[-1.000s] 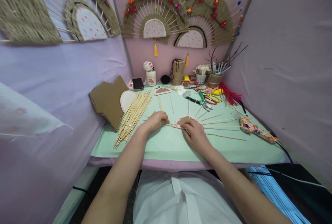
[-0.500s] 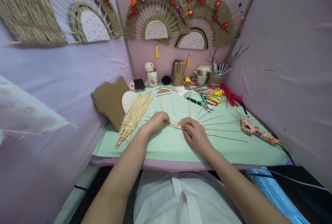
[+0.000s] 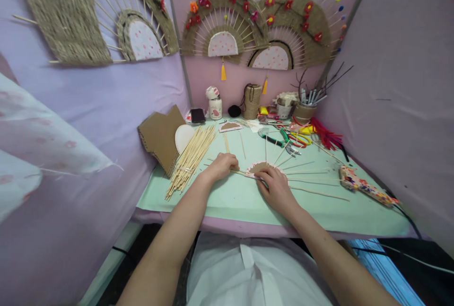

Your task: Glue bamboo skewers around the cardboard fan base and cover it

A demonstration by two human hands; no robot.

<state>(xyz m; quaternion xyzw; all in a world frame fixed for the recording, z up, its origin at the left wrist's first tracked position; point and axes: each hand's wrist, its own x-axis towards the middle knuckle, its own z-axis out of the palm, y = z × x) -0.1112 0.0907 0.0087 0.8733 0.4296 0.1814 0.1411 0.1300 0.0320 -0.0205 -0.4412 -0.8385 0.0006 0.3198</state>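
Observation:
A cardboard half-disc with a pink-and-white edge lies on the green tabletop, and thin sticks fan out from its upper and right sides. My right hand rests over its lower right part, fingers bent and pressed on it; its grip is partly hidden. At the half-disc's left, my left hand is closed on a thin wooden stick that reaches the half-disc's left corner. More stick ends show to the left of that hand. A bundle of wooden sticks lies further left.
Brown cardboard and a white rounded piece lie at the left. Pliers, scissors and red pipe cleaners sit at the back right. A patterned glue gun with a cable lies right. Twine fans hang behind.
The whole view has shifted, so things appear further right. Both hands keep about the same place at the half-disc and the stick.

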